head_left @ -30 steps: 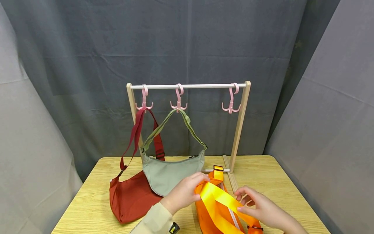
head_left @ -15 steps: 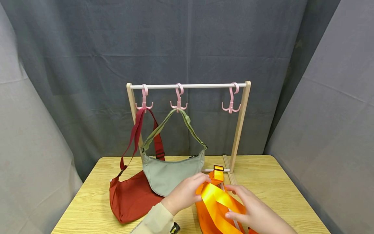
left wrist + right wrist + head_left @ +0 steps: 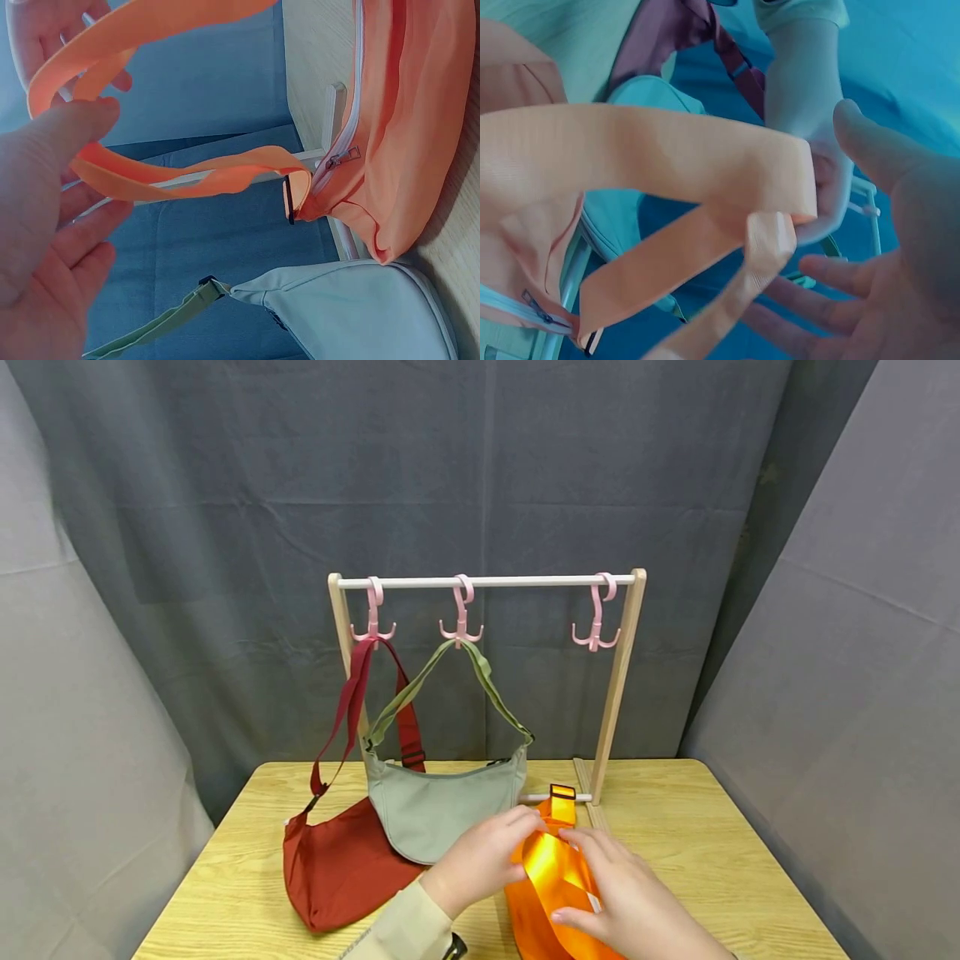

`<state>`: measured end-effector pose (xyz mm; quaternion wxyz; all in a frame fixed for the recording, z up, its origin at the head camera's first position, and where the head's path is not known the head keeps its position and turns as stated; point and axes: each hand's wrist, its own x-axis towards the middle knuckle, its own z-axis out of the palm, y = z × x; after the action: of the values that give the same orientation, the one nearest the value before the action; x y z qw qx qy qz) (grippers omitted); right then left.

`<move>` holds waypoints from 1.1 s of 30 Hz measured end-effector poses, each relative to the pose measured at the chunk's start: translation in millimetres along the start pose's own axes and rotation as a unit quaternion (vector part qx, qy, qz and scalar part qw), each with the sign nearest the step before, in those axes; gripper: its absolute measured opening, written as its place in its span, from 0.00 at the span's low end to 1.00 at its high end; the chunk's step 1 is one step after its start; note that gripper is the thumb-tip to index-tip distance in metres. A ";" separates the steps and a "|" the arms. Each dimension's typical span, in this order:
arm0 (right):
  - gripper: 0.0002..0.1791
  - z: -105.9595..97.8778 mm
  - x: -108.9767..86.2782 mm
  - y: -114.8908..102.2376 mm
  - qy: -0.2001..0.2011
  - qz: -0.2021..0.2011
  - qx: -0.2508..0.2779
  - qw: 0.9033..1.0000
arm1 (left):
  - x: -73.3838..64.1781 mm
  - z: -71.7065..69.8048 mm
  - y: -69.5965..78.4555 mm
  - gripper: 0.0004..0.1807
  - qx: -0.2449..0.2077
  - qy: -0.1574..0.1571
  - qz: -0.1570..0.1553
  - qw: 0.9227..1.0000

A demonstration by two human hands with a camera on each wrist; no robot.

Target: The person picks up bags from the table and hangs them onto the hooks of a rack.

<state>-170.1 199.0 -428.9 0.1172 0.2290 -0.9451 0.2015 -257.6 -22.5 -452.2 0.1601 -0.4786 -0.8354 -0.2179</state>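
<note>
An orange shoulder bag (image 3: 525, 910) rests on the table at the front, its zip showing in the left wrist view. My left hand (image 3: 487, 864) holds the bag's wide strap (image 3: 225, 174) in a raised loop, with the thumb against it. Across from it, my right hand (image 3: 626, 897) is beside the same strap with fingers spread and thumb apart. Open space shows between right thumb and fingers in the right wrist view, and whether the fingertips touch the strap is unclear. Both hands cover part of the bag in the head view.
Behind stands a rack with a white bar (image 3: 525, 582) and pink hooks. A red bag (image 3: 345, 868) hangs by its strap from the left hook, and a sage-green bag (image 3: 446, 810) from the middle one. The right hook (image 3: 596, 614) is near the wooden post (image 3: 618, 685).
My right hand has moved left, toward my left hand, coming off the strap's lower right part with its fingers spreading. My left hand stays nearly in place on the strap.
</note>
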 end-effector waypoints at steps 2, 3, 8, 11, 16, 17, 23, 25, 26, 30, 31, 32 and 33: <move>0.50 3.0 0.8 -1.2 0.007 -0.003 -0.005 1.000 | 0.1 -0.1 1.6 0.28 0.015 0.004 0.002 1.000; 0.51 4.5 1.0 -1.7 0.010 -0.002 -0.008 1.000 | 0.2 0.0 2.3 0.28 0.022 0.006 0.002 1.000; 0.52 10.3 2.7 -3.6 0.010 0.009 -0.014 1.000 | 1.1 1.8 4.9 0.27 0.046 0.015 0.010 0.999; 0.51 13.8 3.1 -4.4 0.018 0.012 -0.028 0.999 | 2.0 3.2 6.6 0.27 0.055 0.023 0.020 0.998; 0.49 19.5 3.8 -6.2 0.046 0.009 -0.059 0.997 | 3.7 3.7 10.6 0.26 0.075 0.030 0.030 0.996; 0.48 20.3 4.1 -6.8 0.050 0.010 -0.064 0.997 | 4.0 3.7 11.5 0.26 0.079 0.030 0.031 0.996; 0.41 21.1 5.0 -11.3 0.060 0.022 -0.082 0.995 | 6.5 3.4 15.4 0.26 0.098 0.024 0.033 0.994; 0.40 20.3 5.8 -12.6 0.057 0.029 -0.083 0.994 | 7.3 3.2 16.2 0.26 0.102 0.023 0.034 0.994; 0.39 19.9 6.3 -13.1 0.054 0.033 -0.083 0.995 | 7.5 3.0 16.3 0.26 0.103 0.024 0.034 0.994; 0.38 18.8 8.5 -14.0 0.038 0.046 -0.087 0.994 | 7.9 2.3 16.7 0.26 0.103 0.026 0.037 0.994; 0.37 18.6 8.8 -13.9 0.036 0.046 -0.088 0.994 | 7.9 2.3 16.7 0.25 0.102 0.026 0.037 0.994; 0.36 18.4 8.8 -13.5 0.035 0.045 -0.088 0.995 | 7.8 2.1 16.6 0.25 0.100 0.024 0.037 0.994; 0.35 18.1 8.8 -13.1 0.037 0.042 -0.086 0.995 | 7.7 2.2 16.5 0.25 0.100 0.023 0.037 0.994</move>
<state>-173.8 177.1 -438.1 0.1627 0.1709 -0.9628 0.1320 -247.2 -8.4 -447.0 0.2344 -0.4852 -0.8310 -0.1380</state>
